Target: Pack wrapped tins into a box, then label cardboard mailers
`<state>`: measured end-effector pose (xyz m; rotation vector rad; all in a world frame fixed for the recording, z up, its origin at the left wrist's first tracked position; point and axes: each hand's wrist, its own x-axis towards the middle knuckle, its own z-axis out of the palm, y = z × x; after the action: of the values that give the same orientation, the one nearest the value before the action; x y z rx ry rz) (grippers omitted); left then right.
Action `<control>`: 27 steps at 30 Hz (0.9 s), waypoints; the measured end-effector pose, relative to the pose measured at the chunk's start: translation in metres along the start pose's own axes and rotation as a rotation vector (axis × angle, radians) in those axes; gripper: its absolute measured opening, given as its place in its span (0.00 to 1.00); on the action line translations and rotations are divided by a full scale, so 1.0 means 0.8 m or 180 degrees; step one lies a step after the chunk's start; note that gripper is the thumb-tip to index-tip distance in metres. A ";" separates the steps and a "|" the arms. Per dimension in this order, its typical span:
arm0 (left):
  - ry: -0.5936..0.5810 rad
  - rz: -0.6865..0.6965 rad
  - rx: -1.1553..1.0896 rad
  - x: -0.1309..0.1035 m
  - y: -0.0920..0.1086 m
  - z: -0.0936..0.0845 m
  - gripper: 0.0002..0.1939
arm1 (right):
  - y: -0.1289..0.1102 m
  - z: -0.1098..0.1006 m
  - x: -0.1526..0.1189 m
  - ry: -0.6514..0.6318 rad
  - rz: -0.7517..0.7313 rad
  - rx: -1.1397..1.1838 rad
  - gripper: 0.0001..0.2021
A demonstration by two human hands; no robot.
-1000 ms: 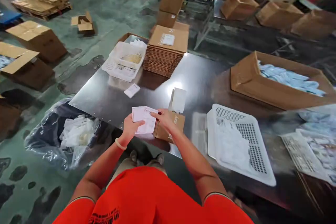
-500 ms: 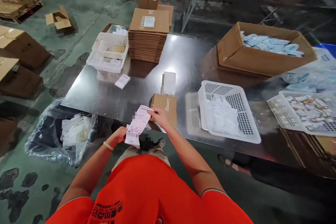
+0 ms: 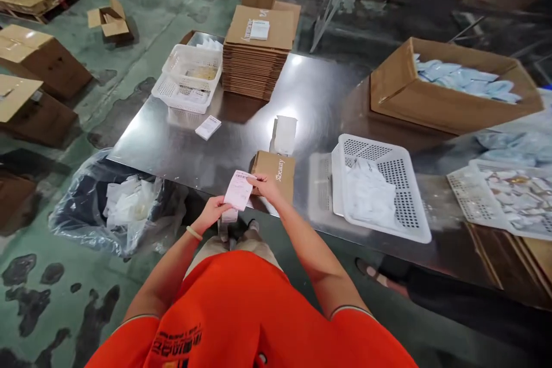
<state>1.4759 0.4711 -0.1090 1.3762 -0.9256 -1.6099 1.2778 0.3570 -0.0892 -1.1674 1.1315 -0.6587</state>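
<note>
Just over the near edge of a shiny grey metal surface [image 3: 168, 152], the worker has both hands on a thin pinkish-white printed paper label [image 3: 238, 191]. The fingers of the left hand [image 3: 213, 211] pinch its lower left side, and those of the right hand [image 3: 265, 188] grip its upper right corner, so it is held up at a tilt. Another pale piece of paper hangs below; I can't tell whether it is joined to the label.

I'd judge the step in hand to be sorting out this paper, with nothing stuck down as far as I can see. Whatever the next move, it would call for a steady left pinch while the right fingers guide the free corner, as such thin paper could easily crease or curl.

Just beyond the right hand lies a low pile of flat brown cardboard boxes with white lettering [image 3: 276, 175], near enough to be reached with little effort. A small neat stack of white printed slips [image 3: 208, 127] sits farther off to the left, and a white perforated plastic basket [image 3: 420, 207] holding white packets stands to the right, well apart from both hands
</note>
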 end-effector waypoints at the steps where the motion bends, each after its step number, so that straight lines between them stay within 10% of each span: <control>1: 0.0079 -0.0026 -0.0029 0.001 0.002 0.004 0.22 | -0.003 -0.004 0.003 0.0007 0.0060 0.0028 0.21; 18: 0.0978 -0.0022 -0.0054 0.038 0.054 0.063 0.24 | -0.048 -0.085 0.074 -0.0326 -0.0441 -0.0284 0.17; 27: 0.1157 0.0150 -0.0241 0.051 0.066 0.064 0.26 | -0.060 -0.086 0.099 -0.0272 -0.0540 -0.0034 0.15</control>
<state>1.4282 0.4134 -0.0703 1.5171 -0.6680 -1.2880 1.2478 0.2474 -0.0695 -1.2985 0.9723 -0.7258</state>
